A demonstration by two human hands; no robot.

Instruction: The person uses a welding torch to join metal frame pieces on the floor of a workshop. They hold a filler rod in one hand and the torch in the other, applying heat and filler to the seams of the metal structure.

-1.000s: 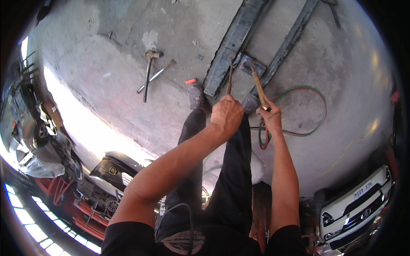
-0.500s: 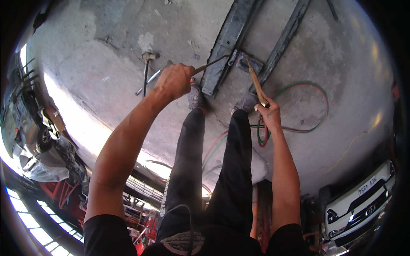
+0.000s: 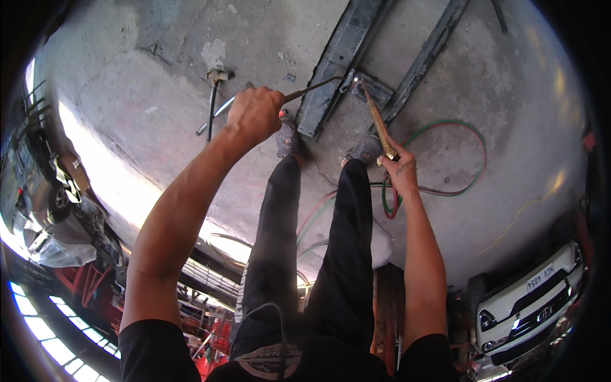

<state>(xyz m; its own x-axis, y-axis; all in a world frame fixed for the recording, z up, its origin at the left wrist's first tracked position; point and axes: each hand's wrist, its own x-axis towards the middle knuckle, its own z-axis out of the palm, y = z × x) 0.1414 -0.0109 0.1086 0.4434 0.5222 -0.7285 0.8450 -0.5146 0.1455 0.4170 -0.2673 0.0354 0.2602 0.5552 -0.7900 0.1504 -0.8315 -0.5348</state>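
My left hand (image 3: 254, 114) is closed around a dark metal rod (image 3: 299, 94) that narrows to a thin bent tip. That tip reaches over the dark steel channel (image 3: 337, 70) to the near end of a small dark metal block (image 3: 377, 93). In my right hand (image 3: 401, 170) is a brass gas torch (image 3: 377, 119), gripped at its valve end. Its nozzle points away from me, down to the block, and a small bright spot shows at the nozzle's end. The block lies between the channel and a second long steel bar (image 3: 426, 57).
A hammer (image 3: 213, 102) and a shiny metal bar (image 3: 224, 107) lie on the concrete left of my hand. Red and green hoses (image 3: 480, 143) loop on the floor at right. My shoes (image 3: 289, 137) stand close to the steel. A white vehicle front (image 3: 534, 305) is at lower right.
A bright spot now shows at the torch nozzle by the block, where none showed before. Both hands keep their grips, and the whole view has shifted slightly.
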